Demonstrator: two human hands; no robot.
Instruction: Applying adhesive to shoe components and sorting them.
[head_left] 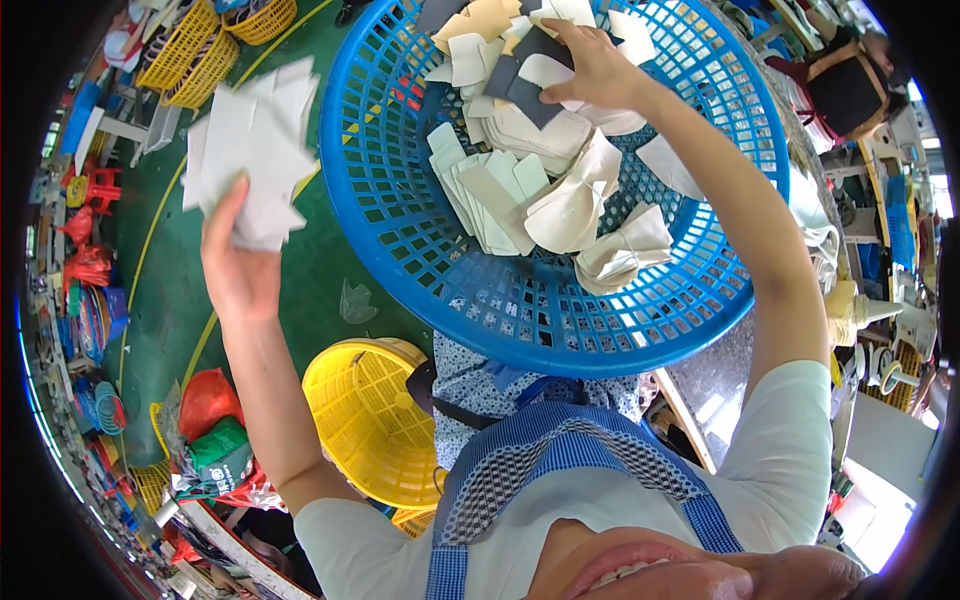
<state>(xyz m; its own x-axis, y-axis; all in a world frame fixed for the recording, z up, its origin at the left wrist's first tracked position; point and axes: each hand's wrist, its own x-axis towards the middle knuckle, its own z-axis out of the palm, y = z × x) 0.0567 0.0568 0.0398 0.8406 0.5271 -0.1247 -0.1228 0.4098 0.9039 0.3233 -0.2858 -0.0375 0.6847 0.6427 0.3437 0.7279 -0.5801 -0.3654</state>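
Note:
My left hand [241, 265] is closed on a fanned stack of white cut pieces [252, 150], held out over the floor left of the basket. The pieces look like flat fabric or card, but I cannot tell which. My right hand [598, 68] reaches into the far side of a big blue plastic basket [350, 215], fingers and thumb spread over dark grey cut pieces [528, 88] and a rounded white piece [545, 70]. Around it lie bundles of off-white cut pieces [490, 195], some folded or tied [625, 250], and a few tan pieces [480, 20].
Below the blue basket, to its left, stands a yellow basket [370, 425] on the green floor [150, 310]. More yellow baskets [205, 65] sit at the far left. Red and green bags [215, 430] lie at the near left. A grey work surface [715, 385] borders the basket on the right.

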